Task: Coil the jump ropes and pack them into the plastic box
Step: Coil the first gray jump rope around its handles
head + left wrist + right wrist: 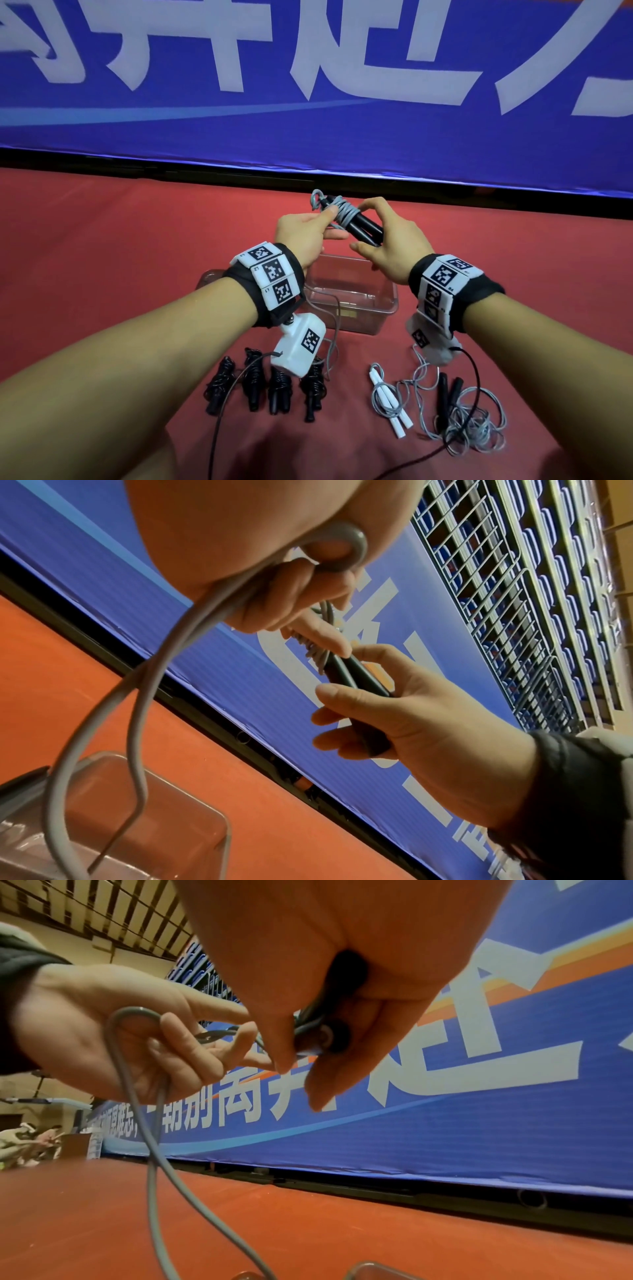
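Above the clear plastic box [356, 301] I hold a jump rope with two black handles [359, 226] and a grey cord wound round them [342, 212]. My right hand [383, 236] grips the handles' lower ends [359, 677]. My left hand [308, 229] pinches the wound grey cord [315, 653] near the handles' tops, and a loose loop of that cord [137, 696] hangs from its palm down into the box [113, 831]. The handle butts [335, 1037] show under my right palm, with the hanging cord [154, 1137] beside my left hand [137, 1037].
On the red cloth [102, 240] near me lie several coiled black ropes [253, 380], a white-handled rope with grey cord [390, 401], and a loose black-handled rope in a grey tangle [462, 418]. A blue banner [308, 85] stands behind the table. The box lid [209, 277] lies left of the box.
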The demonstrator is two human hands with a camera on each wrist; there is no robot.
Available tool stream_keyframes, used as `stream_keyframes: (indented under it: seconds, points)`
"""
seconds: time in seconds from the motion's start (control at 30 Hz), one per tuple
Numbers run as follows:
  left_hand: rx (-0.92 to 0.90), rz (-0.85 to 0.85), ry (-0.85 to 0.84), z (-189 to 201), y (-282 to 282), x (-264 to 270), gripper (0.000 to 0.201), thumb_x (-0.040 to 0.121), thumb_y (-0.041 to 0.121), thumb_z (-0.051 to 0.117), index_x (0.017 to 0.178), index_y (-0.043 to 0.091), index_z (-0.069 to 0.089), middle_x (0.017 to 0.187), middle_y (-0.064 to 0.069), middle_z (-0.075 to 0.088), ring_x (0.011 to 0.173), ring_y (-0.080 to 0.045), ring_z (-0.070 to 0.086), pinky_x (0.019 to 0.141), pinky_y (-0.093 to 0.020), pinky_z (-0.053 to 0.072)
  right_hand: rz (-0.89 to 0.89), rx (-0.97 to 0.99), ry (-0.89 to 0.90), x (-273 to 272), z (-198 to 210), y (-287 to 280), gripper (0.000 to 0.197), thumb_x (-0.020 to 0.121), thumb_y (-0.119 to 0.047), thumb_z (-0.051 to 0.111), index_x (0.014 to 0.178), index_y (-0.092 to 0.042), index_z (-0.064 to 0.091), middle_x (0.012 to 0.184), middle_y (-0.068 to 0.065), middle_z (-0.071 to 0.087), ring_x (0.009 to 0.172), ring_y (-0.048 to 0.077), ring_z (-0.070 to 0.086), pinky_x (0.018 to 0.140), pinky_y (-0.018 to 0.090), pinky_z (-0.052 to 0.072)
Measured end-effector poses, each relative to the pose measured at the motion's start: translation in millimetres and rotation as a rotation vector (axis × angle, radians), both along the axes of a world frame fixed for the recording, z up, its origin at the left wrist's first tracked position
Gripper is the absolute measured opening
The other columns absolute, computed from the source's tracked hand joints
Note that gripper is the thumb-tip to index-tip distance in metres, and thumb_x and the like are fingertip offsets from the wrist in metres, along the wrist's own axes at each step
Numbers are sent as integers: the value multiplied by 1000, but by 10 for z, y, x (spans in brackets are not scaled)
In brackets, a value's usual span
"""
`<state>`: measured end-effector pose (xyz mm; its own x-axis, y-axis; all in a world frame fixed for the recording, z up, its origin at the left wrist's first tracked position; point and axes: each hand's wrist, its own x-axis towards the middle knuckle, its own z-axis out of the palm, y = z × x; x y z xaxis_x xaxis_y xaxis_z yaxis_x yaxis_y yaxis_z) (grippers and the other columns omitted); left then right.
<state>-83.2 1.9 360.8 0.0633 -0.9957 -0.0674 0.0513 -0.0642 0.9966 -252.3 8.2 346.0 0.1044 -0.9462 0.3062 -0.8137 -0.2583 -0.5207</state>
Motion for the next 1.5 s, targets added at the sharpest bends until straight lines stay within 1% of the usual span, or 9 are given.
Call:
stream_keyframes:
  seconds: [0.17, 0.4, 0.5, 0.67, 0.83, 0.97, 1.07, 1.4, 1.5]
  points:
    - [-13, -57, -7, 49, 42, 37, 10, 96, 18, 67, 94, 10, 72, 80, -6, 73, 33, 2, 50, 35, -10, 30, 77, 137, -173, 35, 54, -8, 32, 105, -40, 39, 137, -34, 37, 78, 7, 67, 60, 22, 64, 70, 44, 55]
    - [23, -162, -54, -37, -36, 88, 17, 97, 16, 66, 111, 6, 70, 76, -4, 74, 42, -3, 53, 42, -16, 37, 89, 335, -382, 54, 26, -44, 13, 102, -17, 52, 112, -15, 60, 79, 4, 53, 68, 20, 52, 70, 44, 50]
    - [5, -181, -19, -71, -82, 83, 18, 97, 10, 64, 112, 0, 70, 62, -1, 68, 51, -6, 59, 54, -16, 49, 37, 396, -493, 109, 64, -4, 30, 103, -35, 49, 111, -12, 67, 78, 1, 47, 65, 15, 46, 61, 29, 44]
    - [-87, -212, -45, -49, -140, 87, 11, 97, 6, 62, 102, 3, 71, 52, 3, 61, 52, -11, 60, 82, -37, 58, -18, 376, -600, 163, 170, 59, 48, 103, -53, 39, 89, -18, 69, 75, 2, 45, 59, 17, 42, 53, 26, 36]
    - [-107, -367, -184, -39, -25, 93, 27, 97, -2, 60, 123, -7, 61, 77, -15, 68, 45, -4, 63, 46, -16, 48, -56, 414, -673, 119, 159, 44, 40, 105, -39, 38, 95, -11, 65, 73, 3, 45, 53, 17, 41, 51, 27, 35]
    - [-96, -402, -188, -77, -22, 93, 39, 95, 7, 67, 131, -3, 57, 75, -13, 68, 39, -7, 57, 45, -16, 46, 18, 422, -631, 89, 107, 60, 40, 104, -35, 49, 115, 3, 53, 90, 13, 56, 61, 24, 58, 55, 31, 45]
    - [-90, -435, -200, -96, -37, 96, 47, 95, 9, 68, 139, 4, 52, 73, -9, 67, 42, -10, 58, 48, -20, 48, 73, 443, -673, 60, 97, 107, 40, 99, -37, 57, 118, -3, 46, 103, 17, 72, 76, 36, 74, 61, 36, 54]
    - [-85, -397, -320, -89, -169, 152, 34, 94, 10, 67, 128, 9, 63, 53, 5, 58, 38, -8, 41, 41, -18, 36, 107, 293, -645, -18, 116, 117, 42, 83, -26, 81, 105, -11, 48, 73, 19, 72, 57, 30, 70, 48, 30, 52]
    - [-128, -359, -333, -99, -177, 151, 24, 92, 18, 71, 116, 14, 72, 53, 6, 60, 44, -9, 49, 51, -23, 44, 105, 256, -606, -35, 72, 83, 38, 84, -26, 80, 102, -13, 48, 68, 14, 70, 55, 27, 69, 47, 28, 50]
